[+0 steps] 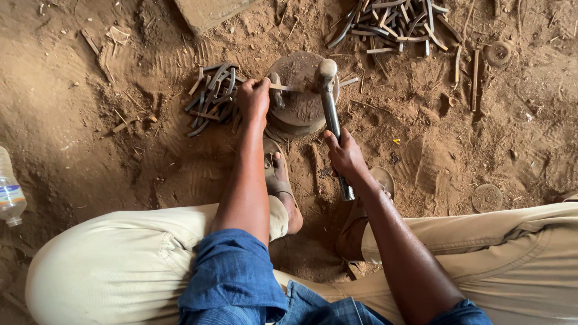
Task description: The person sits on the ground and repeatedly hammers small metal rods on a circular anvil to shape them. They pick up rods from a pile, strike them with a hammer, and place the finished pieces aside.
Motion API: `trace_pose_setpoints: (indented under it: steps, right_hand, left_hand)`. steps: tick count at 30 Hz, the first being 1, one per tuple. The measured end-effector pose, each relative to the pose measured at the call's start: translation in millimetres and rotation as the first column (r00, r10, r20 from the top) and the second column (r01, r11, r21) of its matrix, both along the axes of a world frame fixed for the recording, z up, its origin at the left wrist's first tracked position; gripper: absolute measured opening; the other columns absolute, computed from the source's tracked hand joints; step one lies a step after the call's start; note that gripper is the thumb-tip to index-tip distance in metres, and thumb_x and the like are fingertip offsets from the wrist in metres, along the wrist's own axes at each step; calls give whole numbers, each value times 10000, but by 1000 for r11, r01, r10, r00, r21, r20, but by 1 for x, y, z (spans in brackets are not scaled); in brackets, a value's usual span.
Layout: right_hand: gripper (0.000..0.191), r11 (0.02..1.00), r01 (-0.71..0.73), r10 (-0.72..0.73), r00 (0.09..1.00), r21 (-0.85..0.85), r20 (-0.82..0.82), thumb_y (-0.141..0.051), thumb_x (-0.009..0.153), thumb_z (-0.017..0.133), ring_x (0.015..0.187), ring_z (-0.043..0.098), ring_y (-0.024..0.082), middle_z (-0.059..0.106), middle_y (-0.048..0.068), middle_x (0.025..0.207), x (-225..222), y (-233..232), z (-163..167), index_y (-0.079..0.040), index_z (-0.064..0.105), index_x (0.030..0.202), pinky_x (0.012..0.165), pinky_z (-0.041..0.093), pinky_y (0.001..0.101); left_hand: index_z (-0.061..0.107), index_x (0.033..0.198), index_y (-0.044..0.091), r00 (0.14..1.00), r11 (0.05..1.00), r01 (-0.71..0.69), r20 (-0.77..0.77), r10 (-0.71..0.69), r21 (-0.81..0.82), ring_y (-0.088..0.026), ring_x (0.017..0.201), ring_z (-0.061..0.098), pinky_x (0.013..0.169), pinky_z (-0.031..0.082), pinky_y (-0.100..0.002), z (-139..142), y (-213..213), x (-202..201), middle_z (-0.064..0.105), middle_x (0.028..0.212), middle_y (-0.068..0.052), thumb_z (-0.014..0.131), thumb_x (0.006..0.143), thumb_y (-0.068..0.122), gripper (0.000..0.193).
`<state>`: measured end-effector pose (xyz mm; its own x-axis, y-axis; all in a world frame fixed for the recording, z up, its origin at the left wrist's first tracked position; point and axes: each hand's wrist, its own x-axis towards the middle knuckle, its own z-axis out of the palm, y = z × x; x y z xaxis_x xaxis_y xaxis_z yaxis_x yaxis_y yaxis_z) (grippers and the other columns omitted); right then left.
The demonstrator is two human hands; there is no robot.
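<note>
My left hand (253, 99) pinches a short flat metal strip (282, 88) and holds it across the top of a round iron anvil block (299, 105) set in the dirt. My right hand (345, 154) grips the steel handle of a hammer (330, 108), whose head rests on the block's right edge near the strip's end. A pile of bent metal strips (212, 99) lies just left of my left hand. Another heap of straight metal strips (394, 25) lies at the top right.
Sandy ground (90, 120) surrounds the block. A plastic bottle (9, 192) lies at the left edge. My sandalled feet (278, 174) sit just below the block, knees in beige trousers (120, 265) spread wide. A flat slab (208, 11) lies at the top; round metal discs (487, 197) at right.
</note>
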<state>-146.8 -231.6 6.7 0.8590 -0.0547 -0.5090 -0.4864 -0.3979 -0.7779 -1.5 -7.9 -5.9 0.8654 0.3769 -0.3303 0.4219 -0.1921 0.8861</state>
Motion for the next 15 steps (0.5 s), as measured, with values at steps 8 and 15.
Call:
trace_pose_setpoints:
  steps: [8, 15]
  right_hand:
    - [601, 999, 5, -7, 999, 46, 44, -542, 1039, 452, 431, 499, 113, 548, 29, 636, -3, -1, -3, 24, 501, 1235, 347, 475, 325]
    - [568, 998, 18, -20, 999, 58, 32, -519, 1032, 469, 428, 496, 109, 547, 16, 619, -2, 0, 0, 15, 520, 1220, 352, 462, 315]
  left_hand:
    - [744, 929, 17, 998, 998, 14, 52, -17, 56, -176, 692, 647, 647, 506, -371, -3, 1, -1, 723, 802, -94, 700, 909, 323, 309]
    - [756, 895, 25, 1000, 998, -22, -4, 22, 65, -204, 726, 704, 686, 535, -392, -2, 0, 1, 748, 797, -98, 678, 931, 441, 424]
